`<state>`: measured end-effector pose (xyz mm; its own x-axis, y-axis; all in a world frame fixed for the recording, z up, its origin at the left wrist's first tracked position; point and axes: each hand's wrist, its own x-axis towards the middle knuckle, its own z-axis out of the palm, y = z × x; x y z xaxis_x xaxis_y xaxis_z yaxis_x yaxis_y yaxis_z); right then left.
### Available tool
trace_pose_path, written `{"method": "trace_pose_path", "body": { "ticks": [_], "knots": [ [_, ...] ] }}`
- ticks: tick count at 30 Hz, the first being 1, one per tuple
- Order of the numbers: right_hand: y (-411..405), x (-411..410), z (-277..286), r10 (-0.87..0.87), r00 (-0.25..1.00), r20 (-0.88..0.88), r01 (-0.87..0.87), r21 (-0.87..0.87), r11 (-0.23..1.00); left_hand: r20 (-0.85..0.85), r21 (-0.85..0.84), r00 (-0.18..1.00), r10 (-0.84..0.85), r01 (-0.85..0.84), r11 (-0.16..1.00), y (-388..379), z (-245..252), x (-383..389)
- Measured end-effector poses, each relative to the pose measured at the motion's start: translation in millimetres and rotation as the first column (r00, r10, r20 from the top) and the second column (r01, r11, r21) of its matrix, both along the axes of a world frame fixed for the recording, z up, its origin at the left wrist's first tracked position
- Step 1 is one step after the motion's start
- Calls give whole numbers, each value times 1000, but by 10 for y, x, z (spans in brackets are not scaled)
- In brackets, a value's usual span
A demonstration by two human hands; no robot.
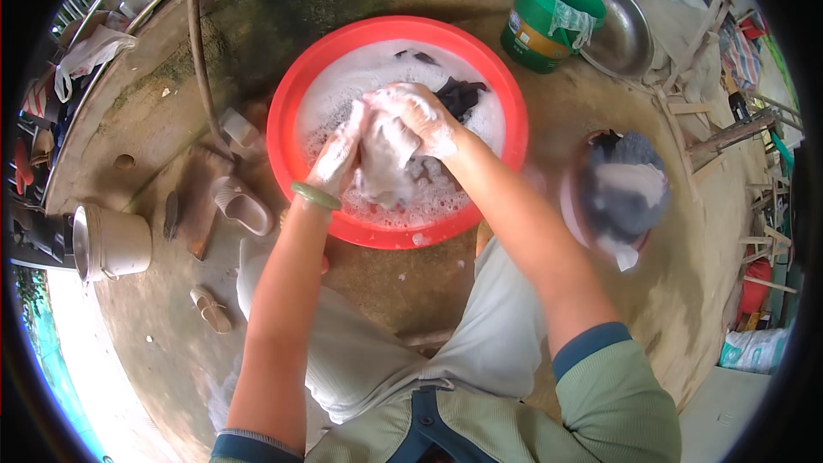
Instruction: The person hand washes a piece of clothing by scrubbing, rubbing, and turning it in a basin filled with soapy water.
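A red plastic basin [397,239] full of sudsy water stands on the floor before me. Over it, my left hand [341,146] and my right hand [418,117], both coated in foam, hold a wet light-coloured cloth [386,157] between them. The cloth's lower part hangs into the suds. Dark fabric [460,98] sticks out of the foam beyond my right hand, and a smaller dark patch shows near the basin's far side. A green bangle sits on my left wrist.
A green bucket [533,32] and a metal bowl [620,26] stand at the upper right. To the right is a tub of clothes [627,186]. At left are a white bucket [122,241], a clog [241,206], a small shoe [210,310] and a wooden board [206,196].
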<state>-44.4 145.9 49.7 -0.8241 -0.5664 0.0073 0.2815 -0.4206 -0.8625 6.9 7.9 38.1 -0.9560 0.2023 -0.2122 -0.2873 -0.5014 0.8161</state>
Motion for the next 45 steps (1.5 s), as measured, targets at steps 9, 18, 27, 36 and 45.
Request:
{"method": "trace_pose_path", "body": {
  "ticks": [9, 18, 27, 36, 45],
  "knots": [
    [-144, -134, -360, -496, 757, -425, 606, 172, 777, 20, 121, 960, 278, -278, 953, -189, -639, -75],
    [-512, 84, -196, -175, 233, -957, 779, 76, 623, -21, 58, 997, 71, -70, 996, -107, -477, 110],
    [-853, 665, -254, -198, 7, -980, 730, -131, 671, -123, 519, 992, 28, 40, 854, -413, -894, -118],
    [-153, -266, -979, -201, 676, -709, 718, 572, 398, 315, -72, 946, 81, -61, 996, -67, -243, 170],
    [353, -214, -2697, -243, 876, -416, 477, 824, 307, 268, -953, 953, -144, 240, -183, -285, -2119, -285]
  ]
}}
